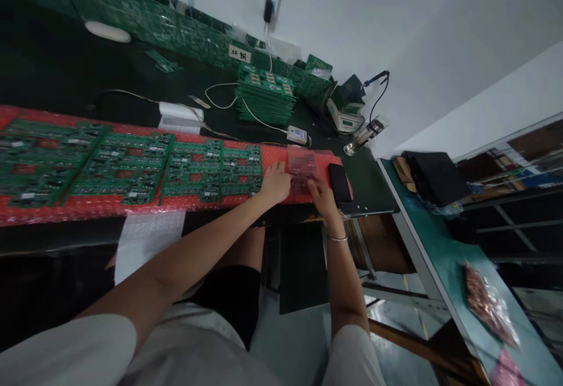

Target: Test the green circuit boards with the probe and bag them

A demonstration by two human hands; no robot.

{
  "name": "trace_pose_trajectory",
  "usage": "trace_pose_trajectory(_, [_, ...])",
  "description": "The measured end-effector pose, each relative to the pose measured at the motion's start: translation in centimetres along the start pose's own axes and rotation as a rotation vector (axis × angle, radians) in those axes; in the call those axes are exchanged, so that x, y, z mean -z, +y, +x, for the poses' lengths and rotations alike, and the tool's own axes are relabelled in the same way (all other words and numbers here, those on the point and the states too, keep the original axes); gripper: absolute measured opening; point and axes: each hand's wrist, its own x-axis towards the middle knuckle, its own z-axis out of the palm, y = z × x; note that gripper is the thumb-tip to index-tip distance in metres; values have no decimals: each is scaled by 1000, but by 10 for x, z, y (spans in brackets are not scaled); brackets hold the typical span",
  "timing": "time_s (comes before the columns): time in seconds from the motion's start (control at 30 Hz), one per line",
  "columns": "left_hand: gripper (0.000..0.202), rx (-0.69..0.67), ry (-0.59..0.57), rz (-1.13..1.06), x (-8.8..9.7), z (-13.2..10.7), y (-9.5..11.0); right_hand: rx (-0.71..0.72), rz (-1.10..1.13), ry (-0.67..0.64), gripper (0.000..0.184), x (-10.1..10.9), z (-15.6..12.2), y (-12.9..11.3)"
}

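A smooth white wall point(391, 40) stands behind a dark green, flat-topped workbench point(48, 69). Along its near edge runs a long strip of dimpled red bubble wrap point(105, 201), bearing rectangular, component-studded green circuit boards point(121, 166). At the strip's right part lies a translucent rectangular sheet point(302, 161), blurred. The left hand point(276, 184), its arm slanting across, reaches the sheet's left side; the right hand point(324, 196), fingers bent, meets its lower right. Whether either hand's fingers grip it, I cannot tell.
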Motion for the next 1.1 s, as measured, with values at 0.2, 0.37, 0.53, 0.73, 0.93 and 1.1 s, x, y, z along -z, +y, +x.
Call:
trace_pose_trajectory(0.2, [42, -117, -112, 309, 1, -4, 10, -299, 92, 50, 43, 22, 24, 10])
trace_pose_trajectory(0.37, [39, -122, -154, 287, 21, -3, -1, -301, 401, -120, 54, 25, 36, 2])
trace_pose_trajectory(0.53, [42, -17, -137, 451, 70, -12, -58, -308, 411, -152, 63, 28, 39, 3])
trace_pose_trajectory(0.73, [34, -25, -236, 536, 95, -16, -93, -194, 323, -130, 70, 28, 38, 3])
trace_pose_trajectory(0.93, [37, -155, -175, 577, 89, -9, -47, -166, 217, -168, 73, 30, 38, -2])
trace_pose_trajectory(1.1, [39, -167, -279, 545, 66, 8, -10, -157, 77, -234, 80, 34, 41, -12])
